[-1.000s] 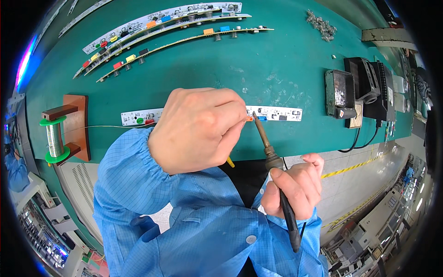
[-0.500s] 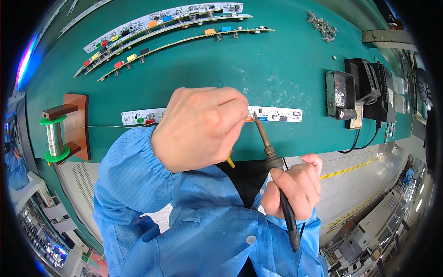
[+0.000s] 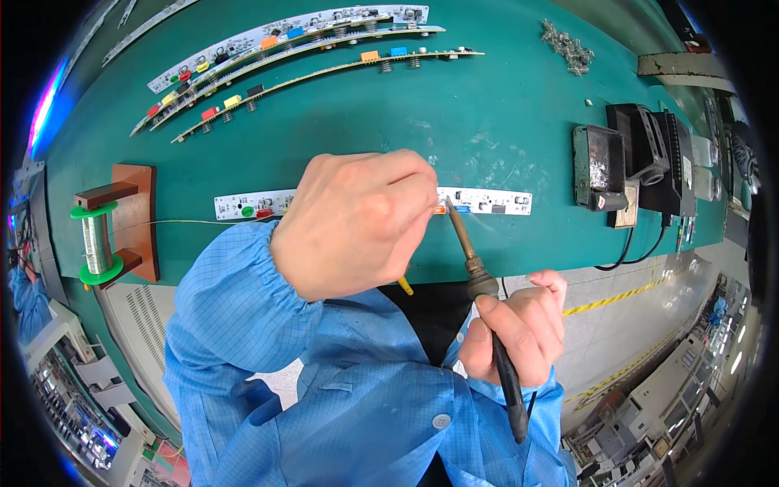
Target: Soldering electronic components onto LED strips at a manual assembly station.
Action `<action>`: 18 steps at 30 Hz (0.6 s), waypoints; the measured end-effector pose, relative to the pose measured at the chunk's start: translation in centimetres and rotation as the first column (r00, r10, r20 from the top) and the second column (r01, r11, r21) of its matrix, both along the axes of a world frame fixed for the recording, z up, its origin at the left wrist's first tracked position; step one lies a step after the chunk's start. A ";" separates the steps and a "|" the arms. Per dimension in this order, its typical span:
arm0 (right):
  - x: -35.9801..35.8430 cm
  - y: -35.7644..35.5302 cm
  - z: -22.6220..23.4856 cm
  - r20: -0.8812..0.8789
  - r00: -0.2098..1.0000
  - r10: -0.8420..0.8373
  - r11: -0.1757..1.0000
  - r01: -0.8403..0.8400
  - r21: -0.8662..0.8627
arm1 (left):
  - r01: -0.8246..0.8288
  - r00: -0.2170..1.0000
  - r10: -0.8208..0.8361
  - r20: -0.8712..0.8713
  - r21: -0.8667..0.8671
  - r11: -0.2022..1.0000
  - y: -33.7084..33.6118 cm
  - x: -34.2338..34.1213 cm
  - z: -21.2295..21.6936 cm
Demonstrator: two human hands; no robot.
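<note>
a circuit board [image 3: 487, 198] lies on the desk [image 3: 503, 114] beneath the left hand [image 3: 357, 223]; a solder spool [image 3: 97, 245] sits left of that hand, other circuit boards [image 3: 318, 23] beyond it.

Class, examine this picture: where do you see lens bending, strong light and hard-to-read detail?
Head view: black corners, and the far circuit boards look bowed, probably by the lens; head view: a vivid streak of light near the left rim; head view: the soldering iron shows clearly, but whether its tip touches the near board is too small to tell.
</note>
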State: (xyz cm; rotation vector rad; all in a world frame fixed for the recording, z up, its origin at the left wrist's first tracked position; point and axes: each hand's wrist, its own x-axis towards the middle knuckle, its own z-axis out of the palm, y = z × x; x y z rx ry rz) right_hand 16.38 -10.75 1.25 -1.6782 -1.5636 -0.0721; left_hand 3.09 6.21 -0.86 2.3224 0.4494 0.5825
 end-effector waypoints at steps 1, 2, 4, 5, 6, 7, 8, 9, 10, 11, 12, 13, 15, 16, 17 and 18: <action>0.0 -0.1 0.0 0.000 1.000 0.001 1.000 -0.001 0.000 | -0.001 1.000 0.001 0.000 0.000 1.000 0.0 -0.1 0.1; -0.1 -0.3 0.0 -0.005 1.000 0.018 1.000 -0.018 -0.009 | -0.004 1.000 0.004 -0.010 -0.033 0.999 0.0 -0.2 0.4; -0.1 -0.6 0.2 -0.012 0.999 0.034 0.999 -0.035 -0.018 | -0.007 1.000 0.005 -0.021 -0.066 0.998 0.0 -0.3 1.1; -0.1 -0.7 0.4 0.000 1.000 0.025 0.999 -0.025 -0.026 | -0.051 0.999 0.052 0.012 -0.066 0.996 -0.1 -0.4 1.5; -0.1 -0.9 0.6 0.012 1.000 0.014 0.999 -0.014 -0.034 | -0.095 0.994 0.099 0.046 -0.069 0.993 -0.1 -0.7 1.8; -0.1 -1.0 0.7 0.012 1.000 0.015 0.999 -0.014 -0.035 | -0.095 0.994 0.099 0.046 -0.069 0.993 0.0 -1.0 2.1; -0.1 -1.0 0.8 0.002 1.000 0.007 1.000 -0.007 -0.027 | -0.108 0.992 0.113 0.060 -0.082 0.991 0.1 -1.4 2.5; -0.2 -1.1 0.8 -0.008 1.000 0.000 1.000 -0.001 -0.018 | -0.121 0.989 0.128 0.074 -0.094 0.988 0.2 -1.8 2.6; -0.3 -1.2 0.9 -0.009 1.000 0.001 1.000 -0.001 -0.018 | -0.122 0.989 0.129 0.073 -0.093 0.988 0.2 -2.1 2.5; -0.4 -1.3 0.9 -0.025 1.000 0.005 1.000 -0.006 -0.027 | -0.110 0.991 0.117 0.069 -0.098 0.989 0.2 -2.3 2.4; -0.5 -1.3 1.2 -0.039 0.999 0.010 0.999 -0.012 -0.035 | -0.098 0.992 0.105 0.068 -0.101 0.990 0.3 -2.6 2.5; -0.6 -1.2 1.3 -0.038 0.999 0.011 0.999 -0.013 -0.034 | -0.099 0.992 0.106 0.068 -0.100 0.990 0.3 -2.7 2.3; -1.0 -0.9 1.1 -0.048 0.998 0.044 0.999 -0.045 -0.014 | -0.093 0.993 0.101 0.057 -0.127 0.988 0.1 -3.0 1.5; -1.1 -0.7 0.9 -0.051 0.998 0.048 0.999 -0.049 -0.012 | -0.097 0.993 0.104 0.054 -0.124 0.988 0.1 -3.0 1.3; -1.3 -0.5 0.8 -0.052 0.997 0.063 0.998 -0.063 -0.012 | -0.098 0.994 0.103 0.047 -0.112 0.989 0.0 -3.1 1.2; -1.4 -0.3 0.7 -0.050 0.996 0.075 0.997 -0.076 -0.016 | -0.096 0.994 0.101 0.044 -0.105 0.990 -0.2 -3.0 1.0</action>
